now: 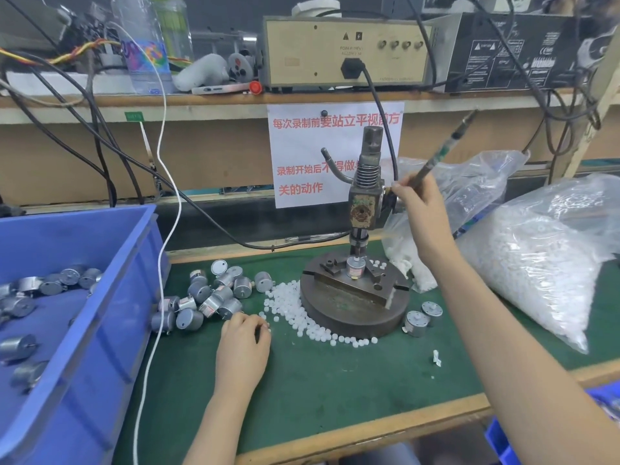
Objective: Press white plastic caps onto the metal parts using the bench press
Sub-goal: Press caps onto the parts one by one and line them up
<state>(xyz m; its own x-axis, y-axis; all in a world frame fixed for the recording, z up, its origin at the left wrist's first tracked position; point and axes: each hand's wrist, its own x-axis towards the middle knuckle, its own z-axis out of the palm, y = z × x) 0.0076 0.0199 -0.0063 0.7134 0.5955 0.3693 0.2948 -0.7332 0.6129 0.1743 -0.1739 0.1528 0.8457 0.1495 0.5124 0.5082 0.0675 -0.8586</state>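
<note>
Right forearm (503, 330) across cap bag (543, 263), hand (421, 209) gripping lever (449, 146); blue bin (67, 236) left.

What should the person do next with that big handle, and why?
Probably pull the lever down. The right hand grips it, and a metal part sits in the press fixture right under the ram. The left hand is off by the loose white caps.

Passage open along the green mat (335, 391) front edge. Blue bin (110, 313) blocks left edge, cap bags (536, 270) right edge, bench press (352, 317) stands centre-rear.
</note>
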